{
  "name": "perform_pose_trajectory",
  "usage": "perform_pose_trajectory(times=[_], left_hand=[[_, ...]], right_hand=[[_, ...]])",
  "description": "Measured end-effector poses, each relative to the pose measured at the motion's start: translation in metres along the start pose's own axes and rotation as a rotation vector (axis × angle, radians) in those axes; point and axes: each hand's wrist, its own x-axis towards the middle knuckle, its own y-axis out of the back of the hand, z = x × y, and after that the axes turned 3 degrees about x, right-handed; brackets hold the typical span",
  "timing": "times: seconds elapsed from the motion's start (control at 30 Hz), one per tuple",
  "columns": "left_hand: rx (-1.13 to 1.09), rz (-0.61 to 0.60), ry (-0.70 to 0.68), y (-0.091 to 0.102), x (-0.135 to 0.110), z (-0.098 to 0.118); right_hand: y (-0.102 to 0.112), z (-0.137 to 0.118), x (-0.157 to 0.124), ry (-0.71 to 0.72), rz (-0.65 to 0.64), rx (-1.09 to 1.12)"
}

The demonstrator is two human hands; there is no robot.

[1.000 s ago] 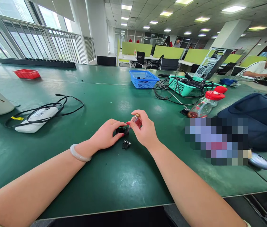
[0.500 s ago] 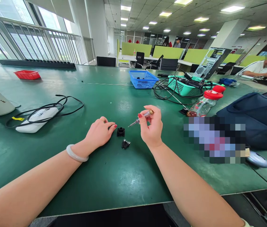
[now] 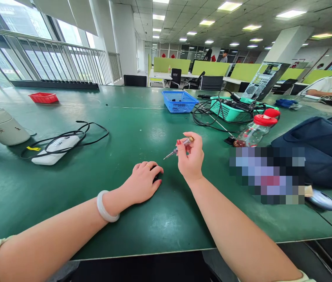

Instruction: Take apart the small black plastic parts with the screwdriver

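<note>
My left hand (image 3: 145, 182) lies palm down on the green table, fingers curled over small black plastic parts (image 3: 155, 178). A bit of black shows between its thumb and fingers; the hand covers the rest. To the right, my right hand (image 3: 192, 156) is raised off the table and closed round a small screwdriver (image 3: 188, 141) with a clear handle and gold-coloured end. Its thin metal tip points down and left, just above and apart from the left hand.
Beyond the hands stand a blue basket (image 3: 180, 102) and a teal basket (image 3: 227, 111) with tangled cables. On the right are a red-lidded bottle (image 3: 252, 131) and a dark bag (image 3: 315, 150). A white device (image 3: 57, 150) with a black cable lies left. A person (image 3: 327, 84) sits far right.
My left hand has moved right and nearer to me, over the black parts that lay uncovered before. My right hand still holds the screwdriver in much the same place.
</note>
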Motion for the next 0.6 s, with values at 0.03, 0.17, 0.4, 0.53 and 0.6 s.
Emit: perform_pose_trajectory(times=[0.03, 0.17, 0.4, 0.53, 0.6], left_hand=[[0.019, -0.007, 0.012, 0.002, -0.005, 0.000], [0.087, -0.008, 0.120, 0.013, -0.036, -0.023], [0.338, 0.068, 0.621, 0.060, -0.110, -0.128], [0.446, 0.146, 0.756, 0.088, -0.147, -0.172], [0.478, 0.160, 0.774, 0.094, -0.167, -0.192]], right_hand=[[0.000, 0.000, 0.000, -0.005, -0.001, 0.003], [-0.001, 0.001, -0.001, -0.034, 0.000, 0.019], [-0.003, 0.001, -0.001, -0.039, -0.049, 0.011], [-0.003, 0.004, -0.001, -0.047, -0.046, 0.006], [-0.003, 0.007, -0.001, -0.036, -0.043, 0.000]])
